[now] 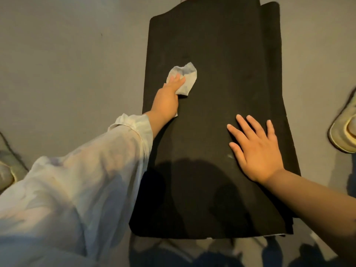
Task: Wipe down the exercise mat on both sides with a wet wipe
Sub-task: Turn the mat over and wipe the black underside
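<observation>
A black exercise mat [227,60] lies lengthwise on the grey floor, running away from me, with a second layer of it showing along its right edge. My left hand [169,95], in a loose white sleeve, presses a crumpled white wet wipe [187,74] onto the mat near its left edge, fingers lying over the wipe. Nearer to me on the right half of the mat, my right hand [256,147] lies flat with fingers spread, holding nothing.
A pale shoe [344,130] sits on the floor at the right edge of view. Another pale shoe [5,174] shows at the far left. Grey floor [67,54] stretches left of the mat. My shadow falls on the mat's near end.
</observation>
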A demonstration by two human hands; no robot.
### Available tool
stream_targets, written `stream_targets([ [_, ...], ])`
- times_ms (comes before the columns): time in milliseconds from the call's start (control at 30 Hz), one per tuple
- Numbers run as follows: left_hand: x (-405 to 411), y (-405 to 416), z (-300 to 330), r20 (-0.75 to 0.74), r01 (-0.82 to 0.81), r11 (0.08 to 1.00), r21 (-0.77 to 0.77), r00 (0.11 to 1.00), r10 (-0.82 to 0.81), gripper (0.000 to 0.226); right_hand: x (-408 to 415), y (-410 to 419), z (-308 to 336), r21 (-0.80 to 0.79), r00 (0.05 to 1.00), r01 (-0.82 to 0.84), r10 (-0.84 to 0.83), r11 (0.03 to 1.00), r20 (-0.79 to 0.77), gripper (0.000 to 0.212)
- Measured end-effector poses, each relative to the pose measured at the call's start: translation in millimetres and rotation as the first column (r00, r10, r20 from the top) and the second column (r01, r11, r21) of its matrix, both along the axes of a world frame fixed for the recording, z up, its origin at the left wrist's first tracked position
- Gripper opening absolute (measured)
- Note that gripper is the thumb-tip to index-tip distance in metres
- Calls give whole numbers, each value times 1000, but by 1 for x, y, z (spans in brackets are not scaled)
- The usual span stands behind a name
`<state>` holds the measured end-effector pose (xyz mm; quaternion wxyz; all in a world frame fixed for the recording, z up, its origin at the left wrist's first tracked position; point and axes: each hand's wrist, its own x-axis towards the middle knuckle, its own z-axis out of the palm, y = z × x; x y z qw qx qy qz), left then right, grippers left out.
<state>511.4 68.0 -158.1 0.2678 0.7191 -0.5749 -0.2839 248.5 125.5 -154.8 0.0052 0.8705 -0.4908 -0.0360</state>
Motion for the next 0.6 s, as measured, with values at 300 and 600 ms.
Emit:
stream_targets([
  [300, -25, 110, 14, 3, 314, 946, -77, 949, -315, 35, 0, 0, 3, 22, 1000, 12, -12, 1000, -24, 58],
  [600, -40, 191, 11, -49, 391, 915, 98, 920, -388, 48, 4, 6, 8, 53, 994, 85, -81, 995, -74, 54],
])
